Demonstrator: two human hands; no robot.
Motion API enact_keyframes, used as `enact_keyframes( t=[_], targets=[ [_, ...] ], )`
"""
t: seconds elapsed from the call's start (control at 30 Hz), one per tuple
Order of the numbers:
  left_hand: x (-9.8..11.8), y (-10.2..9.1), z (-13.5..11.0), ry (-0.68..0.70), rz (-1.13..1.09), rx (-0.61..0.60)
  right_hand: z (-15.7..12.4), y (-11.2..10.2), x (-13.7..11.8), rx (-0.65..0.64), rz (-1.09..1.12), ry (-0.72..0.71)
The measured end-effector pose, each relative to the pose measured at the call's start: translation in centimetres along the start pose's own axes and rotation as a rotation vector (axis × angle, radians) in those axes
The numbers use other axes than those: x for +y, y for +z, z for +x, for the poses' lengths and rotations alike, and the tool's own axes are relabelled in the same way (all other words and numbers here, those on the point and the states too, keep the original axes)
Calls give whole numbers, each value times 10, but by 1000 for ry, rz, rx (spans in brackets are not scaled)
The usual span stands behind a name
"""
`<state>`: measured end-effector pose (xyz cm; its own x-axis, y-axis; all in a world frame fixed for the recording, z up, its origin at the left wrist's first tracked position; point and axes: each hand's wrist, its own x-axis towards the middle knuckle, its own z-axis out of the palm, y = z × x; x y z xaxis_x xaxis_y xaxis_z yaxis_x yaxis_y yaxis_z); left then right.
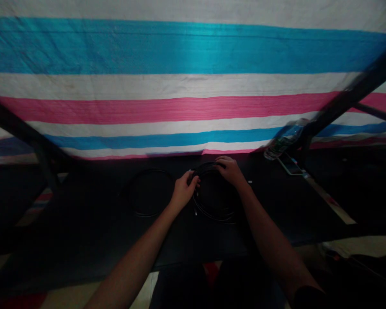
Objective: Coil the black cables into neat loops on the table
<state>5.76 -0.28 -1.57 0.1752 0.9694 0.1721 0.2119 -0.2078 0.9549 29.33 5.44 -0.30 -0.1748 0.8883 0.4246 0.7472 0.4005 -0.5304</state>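
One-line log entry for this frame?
left hand: grips cable coil, left rim | right hand: on coil's far rim, grip unclear | second coil: flat on table, left, untouched | bottle, phone: far right

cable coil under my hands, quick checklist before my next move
1. Left hand closed on the coil: ok, it grips the near-left edge.
2. Right hand on the coil: ok, it lies over the far edge; whether it grips, cannot tell.
3. Coil lying on the table: ok.
4. Loops tidy, loose end found: cannot tell, too dark.
5. Second coil apart from this one: ok, it lies to the left, not touching.
6. Bottle and phone away from the hands: ok, both sit off to the right.
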Motion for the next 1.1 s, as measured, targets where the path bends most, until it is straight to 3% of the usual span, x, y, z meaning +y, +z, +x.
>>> enact_keyframes(
  t=[0.17,0.33,0.43,0.57,0.63,0.77,0.83,0.93,1.1],
  targets=[
    [12,-7,-5,-82,-167,-190,-1,-10,-5,187,4,1],
    [20,-4,-11,-144,-393,-184,-1,-17,-9,220,54,0],
    [23,-2,-11,-164,-545,-174,-2,-18,-11,179,87,17],
    [26,-11,-11,-350,-1020,-238,-3,-20,-13,91,219,74],
    [27,-20,-10,-449,-1216,-247,-3,-24,-16,20,402,145],
    [28,-33,-9,-506,-1427,-127,-5,-34,-23,-218,954,318],
    [29,-36,-7,-505,-1452,-71,-5,-37,-28,-281,1205,384],
    [30,-35,-3,-506,-1353,7,-4,-37,-35,-256,1409,435],
    [23,-22,0,-446,-801,131,-2,-29,-37,-155,1437,480]
  ],
)
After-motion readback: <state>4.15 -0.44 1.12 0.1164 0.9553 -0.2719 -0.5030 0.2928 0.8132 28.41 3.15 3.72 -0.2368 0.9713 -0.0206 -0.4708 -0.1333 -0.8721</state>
